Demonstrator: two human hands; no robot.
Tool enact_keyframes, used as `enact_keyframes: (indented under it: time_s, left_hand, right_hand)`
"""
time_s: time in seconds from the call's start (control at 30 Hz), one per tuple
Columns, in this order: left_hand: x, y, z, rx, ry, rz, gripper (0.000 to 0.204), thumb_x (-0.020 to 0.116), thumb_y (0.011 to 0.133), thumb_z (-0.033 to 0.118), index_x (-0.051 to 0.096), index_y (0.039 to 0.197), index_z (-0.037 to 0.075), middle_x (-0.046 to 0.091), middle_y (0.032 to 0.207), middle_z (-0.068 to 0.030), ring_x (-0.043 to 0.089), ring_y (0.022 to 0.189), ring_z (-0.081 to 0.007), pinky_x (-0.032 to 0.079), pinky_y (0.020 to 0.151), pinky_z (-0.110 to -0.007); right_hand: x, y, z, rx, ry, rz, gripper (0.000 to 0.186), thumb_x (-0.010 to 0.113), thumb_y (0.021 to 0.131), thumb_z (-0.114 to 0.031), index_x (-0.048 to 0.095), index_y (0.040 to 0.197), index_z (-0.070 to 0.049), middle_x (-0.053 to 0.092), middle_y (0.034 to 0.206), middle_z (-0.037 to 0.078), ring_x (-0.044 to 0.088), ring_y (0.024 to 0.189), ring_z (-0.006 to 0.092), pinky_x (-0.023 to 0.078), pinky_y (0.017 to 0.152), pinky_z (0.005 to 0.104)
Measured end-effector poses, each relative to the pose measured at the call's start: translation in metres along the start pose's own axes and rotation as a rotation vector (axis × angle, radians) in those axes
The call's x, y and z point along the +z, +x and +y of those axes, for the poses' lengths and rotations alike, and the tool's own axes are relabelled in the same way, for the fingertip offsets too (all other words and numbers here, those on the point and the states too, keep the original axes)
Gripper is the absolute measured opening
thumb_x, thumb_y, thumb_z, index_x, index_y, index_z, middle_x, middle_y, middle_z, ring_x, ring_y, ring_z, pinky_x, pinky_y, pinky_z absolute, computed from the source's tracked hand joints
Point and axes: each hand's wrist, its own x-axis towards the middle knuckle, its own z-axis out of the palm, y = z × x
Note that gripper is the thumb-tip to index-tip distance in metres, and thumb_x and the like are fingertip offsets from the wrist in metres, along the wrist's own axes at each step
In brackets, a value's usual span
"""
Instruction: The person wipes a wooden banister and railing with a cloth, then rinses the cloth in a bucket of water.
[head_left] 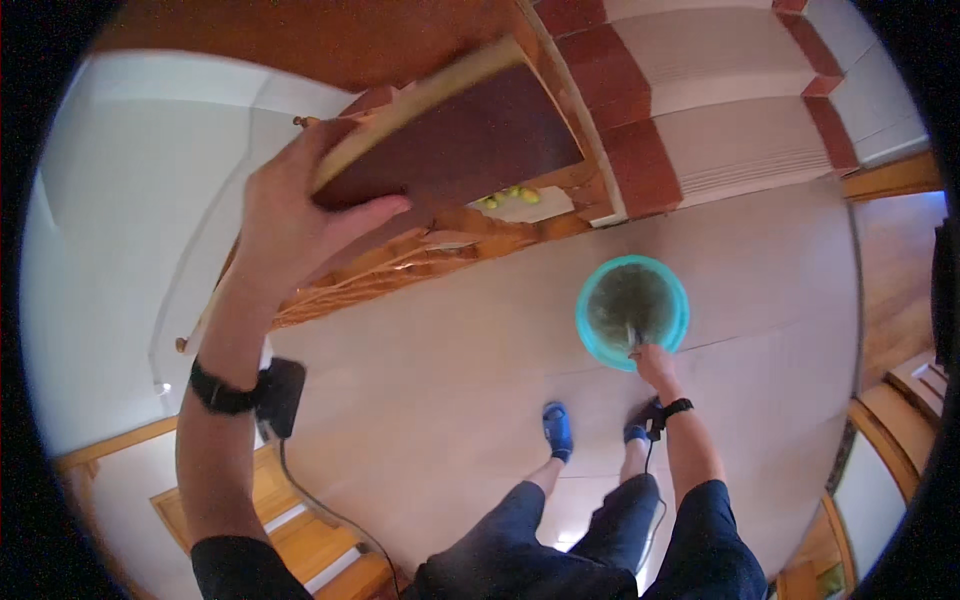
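Note:
My left hand [290, 205] is raised at the upper left and grips a flat dark brown panel [460, 140] with a pale tan edge. The thumb lies on the dark face; the fingers go behind the edge. The panel is tilted. My right hand [655, 367] is closed at the near rim of a round turquoise tub [584, 325]. Murky grey-brown water [630, 295] fills much of the tub. Something small and pale shows just past the fingers, over the water; its kind is unclear.
Behind the panel stands carved wooden furniture [400, 262] with several yellow-green fruits [515, 195] by it. Tiled steps [725, 130] with red-brown edges rise at the upper right. My feet, in blue slippers [558, 430], stand near the tub. A cable [320, 505] hangs from my left wrist.

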Motion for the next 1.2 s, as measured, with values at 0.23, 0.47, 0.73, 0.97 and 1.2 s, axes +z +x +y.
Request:
enact_keyframes:
  time_s: [0.23, 0.47, 0.73, 0.97, 1.2]
  left_hand:
    - [-0.001, 0.016, -0.014, 0.197, 0.418, 0.078, 0.063, 0.067, 0.07, 0.055, 0.057, 0.112, 0.008, 0.065, 0.094, -0.0119, 0.063, 0.086, -0.0324, 0.05, 0.079, -0.044]
    - [-0.003, 0.007, 0.001, 0.129, 0.561, -0.06, 0.08, 0.06, 0.072, 0.065, 0.051, 0.124, 0.006, 0.06, 0.112, -0.0163, 0.06, 0.1, -0.0322, 0.049, 0.084, -0.046]
    - [-0.002, 0.014, 0.002, 0.13, 0.447, -0.066, 0.057, 0.063, 0.075, 0.054, 0.056, 0.113, 0.011, 0.065, 0.101, -0.0109, 0.064, 0.093, -0.0274, 0.052, 0.077, -0.045]
    - [-0.003, 0.003, -0.017, 0.2, 0.424, -0.028, 0.073, 0.061, 0.074, 0.061, 0.051, 0.121, 0.006, 0.064, 0.098, -0.0182, 0.063, 0.09, -0.0349, 0.051, 0.078, -0.046]
    - [-0.016, 0.009, -0.002, 0.158, 0.46, -0.044, 0.071, 0.061, 0.073, 0.061, 0.051, 0.121, 0.009, 0.065, 0.095, -0.0166, 0.063, 0.089, -0.0346, 0.052, 0.077, -0.045]
  right_hand:
    - [-0.173, -0.156, -0.094, -0.065, 0.014, 0.157, 0.024, 0.053, 0.087, -0.027, 0.065, 0.1, -0.01, 0.062, 0.085, 0.021, 0.06, 0.079, 0.0403, 0.047, 0.063, 0.0493]
    - [-0.315, -0.345, -0.201, -0.244, 0.202, 0.524, 0.018, 0.059, 0.081, -0.002, 0.065, 0.098, -0.002, 0.062, 0.077, 0.015, 0.061, 0.071, 0.0256, 0.048, 0.062, 0.0337]
    - [-0.389, -0.465, -0.285, -0.294, 0.249, 1.151, 0.017, 0.059, 0.078, -0.005, 0.065, 0.09, 0.005, 0.065, 0.087, 0.012, 0.061, 0.084, 0.0197, 0.046, 0.081, 0.0295]
    - [-0.372, -0.406, -0.26, -0.198, 0.353, 0.942, 0.015, 0.058, 0.077, 0.007, 0.065, 0.089, 0.001, 0.065, 0.085, 0.007, 0.059, 0.081, 0.0117, 0.047, 0.073, 0.0227]
    - [-0.238, -0.165, -0.121, 0.102, 0.076, 0.551, 0.022, 0.06, 0.085, -0.027, 0.064, 0.095, -0.008, 0.063, 0.076, 0.019, 0.063, 0.072, 0.0345, 0.047, 0.06, 0.0403]
